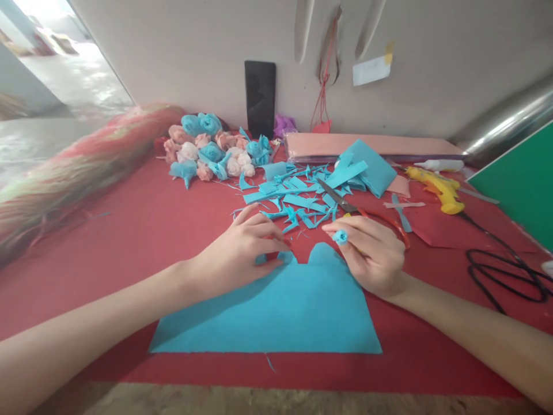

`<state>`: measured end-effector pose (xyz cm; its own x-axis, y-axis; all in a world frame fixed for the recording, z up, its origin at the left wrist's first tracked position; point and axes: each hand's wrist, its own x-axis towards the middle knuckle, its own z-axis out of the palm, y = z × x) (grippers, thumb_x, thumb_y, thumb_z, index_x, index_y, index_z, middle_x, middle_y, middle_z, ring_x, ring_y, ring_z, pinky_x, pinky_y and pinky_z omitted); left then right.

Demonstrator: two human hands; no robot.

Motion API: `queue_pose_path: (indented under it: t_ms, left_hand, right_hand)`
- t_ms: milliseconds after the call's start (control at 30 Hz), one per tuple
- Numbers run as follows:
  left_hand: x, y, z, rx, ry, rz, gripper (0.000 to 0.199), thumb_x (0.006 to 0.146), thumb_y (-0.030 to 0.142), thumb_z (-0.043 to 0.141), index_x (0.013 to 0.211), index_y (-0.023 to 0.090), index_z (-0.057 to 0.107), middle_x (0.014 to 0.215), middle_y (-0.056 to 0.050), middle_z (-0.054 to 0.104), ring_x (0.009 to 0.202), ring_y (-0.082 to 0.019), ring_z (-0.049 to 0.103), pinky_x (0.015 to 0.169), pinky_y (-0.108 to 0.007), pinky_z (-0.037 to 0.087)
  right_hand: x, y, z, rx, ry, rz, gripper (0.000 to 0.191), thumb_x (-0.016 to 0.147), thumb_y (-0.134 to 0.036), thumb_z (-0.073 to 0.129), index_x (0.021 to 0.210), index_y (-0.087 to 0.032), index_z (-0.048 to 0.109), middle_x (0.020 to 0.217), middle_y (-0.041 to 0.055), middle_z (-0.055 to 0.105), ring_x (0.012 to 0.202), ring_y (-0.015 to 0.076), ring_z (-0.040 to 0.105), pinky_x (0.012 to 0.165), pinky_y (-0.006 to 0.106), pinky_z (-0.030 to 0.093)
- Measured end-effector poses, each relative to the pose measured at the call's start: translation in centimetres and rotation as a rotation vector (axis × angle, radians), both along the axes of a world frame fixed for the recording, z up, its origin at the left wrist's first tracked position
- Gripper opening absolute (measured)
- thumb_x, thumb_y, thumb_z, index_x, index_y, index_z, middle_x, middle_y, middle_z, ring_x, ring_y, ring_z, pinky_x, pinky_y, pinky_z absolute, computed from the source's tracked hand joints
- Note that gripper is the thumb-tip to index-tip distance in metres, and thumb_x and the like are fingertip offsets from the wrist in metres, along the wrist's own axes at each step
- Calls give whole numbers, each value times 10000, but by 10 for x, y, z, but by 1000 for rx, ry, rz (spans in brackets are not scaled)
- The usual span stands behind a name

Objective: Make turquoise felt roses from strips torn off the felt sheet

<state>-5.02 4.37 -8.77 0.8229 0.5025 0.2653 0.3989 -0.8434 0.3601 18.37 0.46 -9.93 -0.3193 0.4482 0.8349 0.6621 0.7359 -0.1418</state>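
A small, tightly rolled blue paper bud [340,237] sits pinched between the thumb and fingers of my right hand [374,251]. Across from it, my left hand [242,245] has thumb and a finger at a rounded blue paper petal [287,257] on the far edge of the sheet, seemingly pinching it, its other fingers bent above. Flat in front of me lies the blue crepe paper sheet [268,317]; another rounded petal [323,253] rises from its far edge beside my right hand. Orange-handled scissors [341,199] lie just beyond, partly hidden behind that hand.
Blue paper scraps [298,196] spread beyond my hands, near folded blue paper [374,170]. Paper roses [211,153] pile up at the back left, by a black phone [260,98]. To the right are a yellow glue gun [438,187] and its black cable [510,271].
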Motion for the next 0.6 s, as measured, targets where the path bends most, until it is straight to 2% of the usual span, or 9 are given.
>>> queue_pose_path:
  t_ms: [233,333,467,600]
  left_hand:
    - [2,1,2,-28,-32,11,113,844,163,583,823,216,680,897,-5,710,935,-191,588,1104,-524,216]
    - [3,0,1,-44,-32,5,118,848,155,575,852,214,676,891,0,713,918,-178,592,1115,-516,181]
    - [2,1,-3,-72,-24,-1,153,858,147,560,945,212,668,913,-18,707,918,-177,588,1086,-485,233]
    - [2,0,-5,-95,-29,-8,123,878,157,547,862,215,655,907,1,703,932,-166,594,1101,-460,212]
  right_hand:
    - [0,0,0,0,-2,5,176,889,-108,497,905,-174,659,767,66,727,638,156,659,582,278,509]
    - [0,0,0,-4,0,7,178,889,-101,496,904,-165,662,770,68,729,646,152,662,589,272,512]
    - [0,0,0,-11,0,13,183,883,-82,498,908,-152,666,789,77,732,666,151,670,607,268,518]
    - [0,1,0,-7,1,24,169,872,-69,515,894,-138,668,774,83,731,650,146,670,593,256,512]
